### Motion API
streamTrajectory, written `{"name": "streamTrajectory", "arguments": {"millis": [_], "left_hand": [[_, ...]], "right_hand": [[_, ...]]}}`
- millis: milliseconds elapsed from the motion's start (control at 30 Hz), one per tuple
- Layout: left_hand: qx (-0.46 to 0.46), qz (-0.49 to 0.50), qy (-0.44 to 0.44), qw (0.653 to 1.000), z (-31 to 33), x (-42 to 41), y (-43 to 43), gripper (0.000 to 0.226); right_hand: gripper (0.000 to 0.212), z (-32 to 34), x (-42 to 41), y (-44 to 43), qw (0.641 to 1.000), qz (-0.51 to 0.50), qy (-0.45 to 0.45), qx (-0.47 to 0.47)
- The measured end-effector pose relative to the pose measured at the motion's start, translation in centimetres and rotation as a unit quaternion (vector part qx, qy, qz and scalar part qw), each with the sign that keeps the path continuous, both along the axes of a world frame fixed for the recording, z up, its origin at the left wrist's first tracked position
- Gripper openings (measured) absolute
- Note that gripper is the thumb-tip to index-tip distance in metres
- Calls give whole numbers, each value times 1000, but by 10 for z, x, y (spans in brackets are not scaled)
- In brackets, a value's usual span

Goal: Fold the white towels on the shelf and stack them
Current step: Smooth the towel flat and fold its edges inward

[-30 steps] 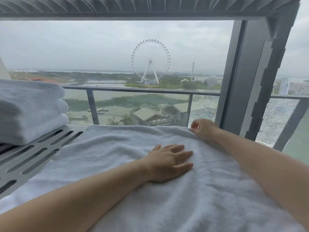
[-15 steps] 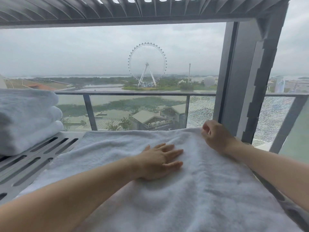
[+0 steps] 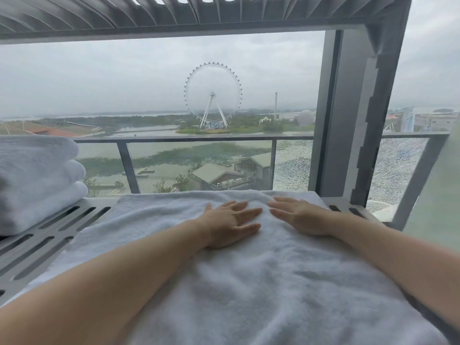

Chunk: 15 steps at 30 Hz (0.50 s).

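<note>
As my forearms reach in from the near edge, the entries run nearest first.

1. White towel: the task's thing in hand. It is spread open along the slotted shelf, lightly rumpled. Its near end runs out of frame below and its far hem lies just short of the shelf's back edge.
2. Left grip: palm down on the towel's far half, fingers straight and pointing right, clasping nothing.
3. Right grip: likewise flat and empty, fingers pointing left. Its fingertips are just beside those of the left grip, not touching.
4. Stack of folded towels: three rounded folds show, one atop another, at the shelf's left end and well apart from both grips.
5. Upright post and the slatted shelf above.
6. Glass railing; Ferris wheel far off.

Step in hand, by my judgement: pressing the open towel smooth before the first fold. No fold shows in it yet.

Next move calls for both grips to pinch one hem at its corners and carry it over to meet the opposite hem squarely. The towel is thick and likely to bunch, so each crease will need pressing flat before the piece joins the stack at left.
</note>
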<state>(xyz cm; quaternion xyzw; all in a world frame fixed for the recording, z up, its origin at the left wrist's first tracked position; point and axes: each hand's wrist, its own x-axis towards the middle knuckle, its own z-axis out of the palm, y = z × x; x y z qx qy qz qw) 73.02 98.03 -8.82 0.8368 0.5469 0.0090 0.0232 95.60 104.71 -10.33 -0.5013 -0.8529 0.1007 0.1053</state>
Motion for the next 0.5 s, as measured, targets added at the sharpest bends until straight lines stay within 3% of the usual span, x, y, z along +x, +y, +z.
{"name": "streamTrajectory", "arguments": {"millis": [100, 200, 267, 367, 500], "left_hand": [[70, 16, 38, 997, 7, 7, -13, 58], [-5, 40, -53, 998, 4, 17, -36, 58], [-44, 40, -59, 996, -5, 23, -55, 60], [-27, 35, -35, 998, -14, 24, -69, 62], [-12, 46, -72, 996, -7, 26, -75, 57]], "right_hand": [[59, 0, 3, -3, 997, 14, -69, -4], [58, 8, 7, -3, 998, -3, -68, -11], [56, 13, 0, -8, 999, -3, -48, 5], [56, 11, -16, -26, 1000, 26, -1, -5], [59, 5, -9, -51, 997, 16, -74, 3]]}}
